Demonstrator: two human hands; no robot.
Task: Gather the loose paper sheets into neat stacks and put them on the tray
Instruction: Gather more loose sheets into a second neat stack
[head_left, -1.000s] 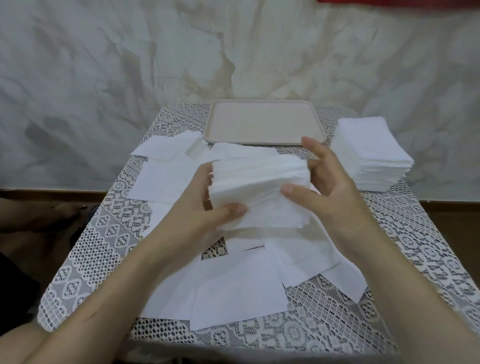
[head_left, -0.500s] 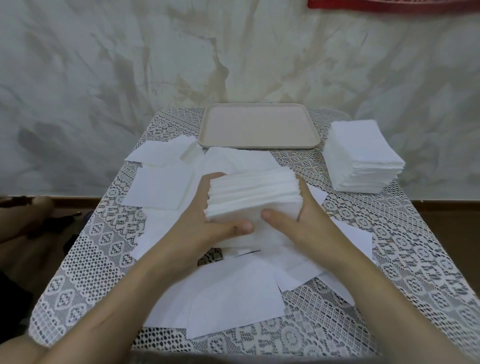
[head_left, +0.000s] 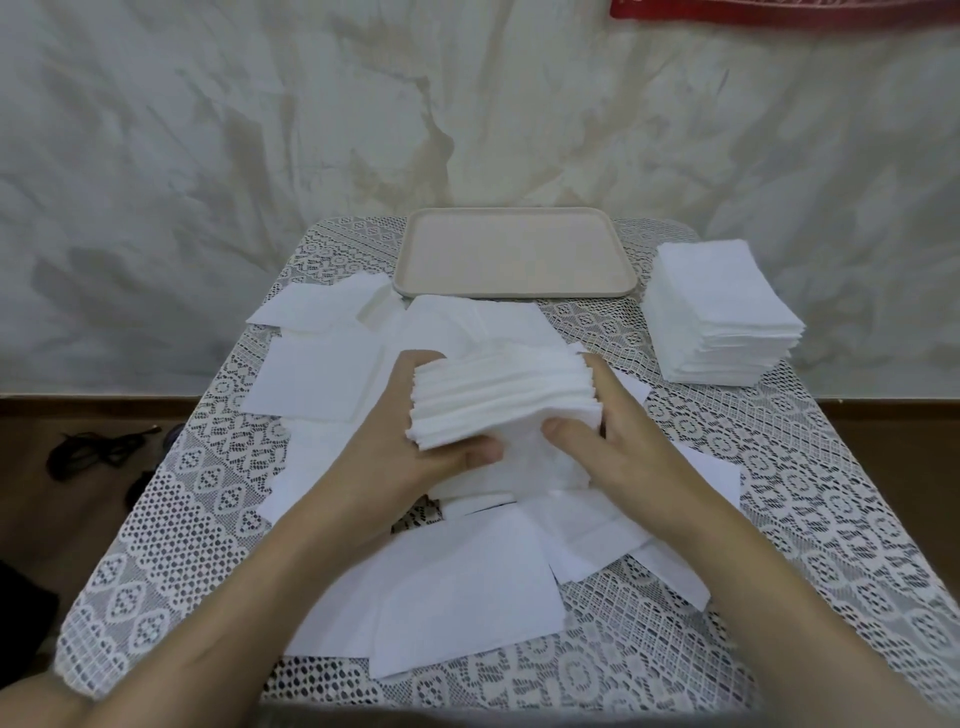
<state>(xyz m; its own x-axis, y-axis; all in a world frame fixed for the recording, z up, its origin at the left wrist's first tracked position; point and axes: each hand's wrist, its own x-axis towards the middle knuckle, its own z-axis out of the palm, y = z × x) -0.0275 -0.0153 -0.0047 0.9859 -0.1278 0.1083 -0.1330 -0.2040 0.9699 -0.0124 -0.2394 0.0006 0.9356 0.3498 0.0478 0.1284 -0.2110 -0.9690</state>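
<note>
Soft, even light falls on my bench (head_left: 779, 467); white sheets (head_left: 467, 597) wash out; the edge blurs dark at six o'clock.

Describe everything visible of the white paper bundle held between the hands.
The thick bundle of white paper sheets is soft and thin-leaved; its near edge shows many layers, slightly fanned and wavy, not squared. It lies roughly flat, short of the beige rectangular tray. The left hand grips its left side, thumb under the near edge; the right hand holds its right side, thumb in front. Loose white paper sheets lie beneath; whether it rests on them is unclear.
</note>
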